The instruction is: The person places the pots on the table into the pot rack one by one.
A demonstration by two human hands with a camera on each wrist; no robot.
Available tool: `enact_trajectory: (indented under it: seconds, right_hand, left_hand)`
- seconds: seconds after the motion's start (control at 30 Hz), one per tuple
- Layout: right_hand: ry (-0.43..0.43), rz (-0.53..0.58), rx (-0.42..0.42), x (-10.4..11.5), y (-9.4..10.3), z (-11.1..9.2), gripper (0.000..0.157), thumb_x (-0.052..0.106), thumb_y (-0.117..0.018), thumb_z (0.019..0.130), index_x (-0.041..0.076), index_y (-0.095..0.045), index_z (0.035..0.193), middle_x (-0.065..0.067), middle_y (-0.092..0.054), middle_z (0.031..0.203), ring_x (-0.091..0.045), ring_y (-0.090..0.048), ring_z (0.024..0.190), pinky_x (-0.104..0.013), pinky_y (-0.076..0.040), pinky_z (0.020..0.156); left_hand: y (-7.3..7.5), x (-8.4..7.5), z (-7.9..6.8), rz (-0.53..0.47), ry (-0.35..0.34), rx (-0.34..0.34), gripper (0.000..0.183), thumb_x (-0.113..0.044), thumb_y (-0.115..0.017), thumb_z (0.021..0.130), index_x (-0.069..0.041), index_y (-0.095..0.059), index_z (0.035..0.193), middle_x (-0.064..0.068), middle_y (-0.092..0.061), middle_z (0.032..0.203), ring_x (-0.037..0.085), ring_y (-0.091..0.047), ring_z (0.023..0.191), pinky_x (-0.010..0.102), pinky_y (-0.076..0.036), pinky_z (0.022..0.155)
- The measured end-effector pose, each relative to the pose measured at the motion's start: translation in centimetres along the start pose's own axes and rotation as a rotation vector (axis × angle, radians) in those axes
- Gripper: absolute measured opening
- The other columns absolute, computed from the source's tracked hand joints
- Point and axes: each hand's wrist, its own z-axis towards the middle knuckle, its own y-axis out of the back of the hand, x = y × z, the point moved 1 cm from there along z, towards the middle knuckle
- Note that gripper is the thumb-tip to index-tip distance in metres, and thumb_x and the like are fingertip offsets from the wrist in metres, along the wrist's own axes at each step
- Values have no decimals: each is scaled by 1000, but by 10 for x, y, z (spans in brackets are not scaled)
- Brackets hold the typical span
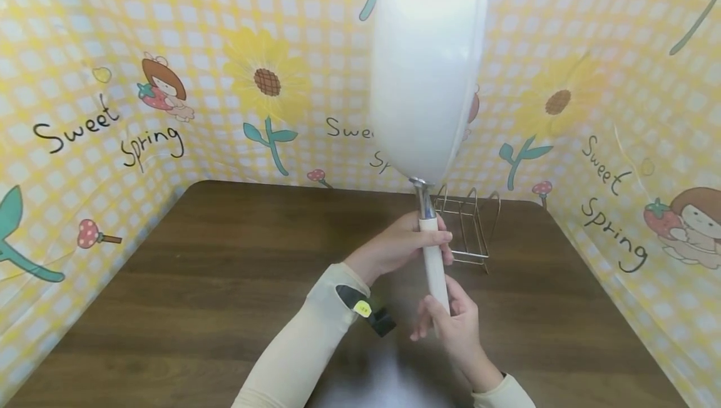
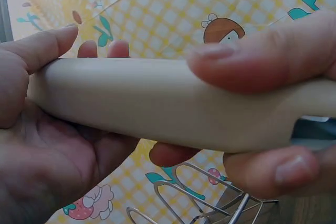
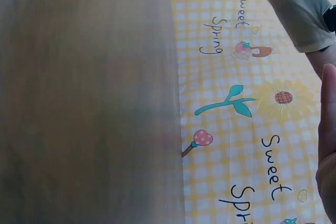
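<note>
A white frying pan (image 1: 428,70) is held upright, its pan part high in the head view and cut off by the top edge. A short metal neck (image 1: 424,198) joins it to a cream handle (image 1: 432,264). My left hand (image 1: 402,242) grips the handle just below the neck, thumb across the front. Lower down, my right hand (image 1: 459,326) holds the handle's end, which lies between thumb and fingers in the left wrist view. Only part of the right hand (image 3: 328,145) shows in the right wrist view, where the pan is out of sight.
Behind the handle, a wire rack (image 1: 470,233) stands on the dark wooden table (image 1: 225,283). A yellow checked cloth (image 1: 315,39) with flowers and lettering forms walls round the back and sides. A black strap (image 1: 352,298) sits on the left wrist.
</note>
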Motion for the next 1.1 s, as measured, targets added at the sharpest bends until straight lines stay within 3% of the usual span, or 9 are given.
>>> enact_trajectory:
  seconds: [0.17,0.3,0.57,0.83,1.1]
  right_hand:
    - [-45,85,-36,28,-17,2,29,-10,-37,91,-12,-40,119,-9,-58,73,-19,-54,43,-42,-45,34]
    - [-68,148,-81,39,-21,1,27,-12,-33,91,-10,-42,117,-9,-58,72,-16,-53,43,-42,-46,35]
    - [-20,142,-135,38,-5,-12,25,-14,-31,90,-12,-44,112,-12,-58,72,-17,-52,43,-40,-47,36]
    - [11,146,-163,44,1,-11,30,-20,-26,88,-13,-45,111,-15,-57,72,-19,-51,42,-40,-47,37]
    - [-35,142,-224,41,3,-13,26,-17,-31,89,-9,-49,106,-12,-56,69,-16,-50,41,-38,-47,37]
  left_hand:
    - [-8,4,5,-37,41,31,10,-4,-54,88,-2,-46,95,11,-60,77,20,-63,72,33,-50,71]
    - [-16,9,13,-32,75,8,10,-3,-56,87,-3,-47,92,11,-60,75,19,-62,68,31,-50,65]
    - [-31,20,28,-21,85,43,7,0,-56,86,-3,-50,86,10,-61,71,19,-62,66,30,-50,66]
    - [-37,23,41,51,76,75,7,-4,-58,86,-3,-51,85,9,-62,69,19,-62,66,27,-48,67]
    - [-37,36,48,30,99,27,7,-4,-57,86,-5,-50,84,9,-60,70,18,-61,65,28,-48,68]
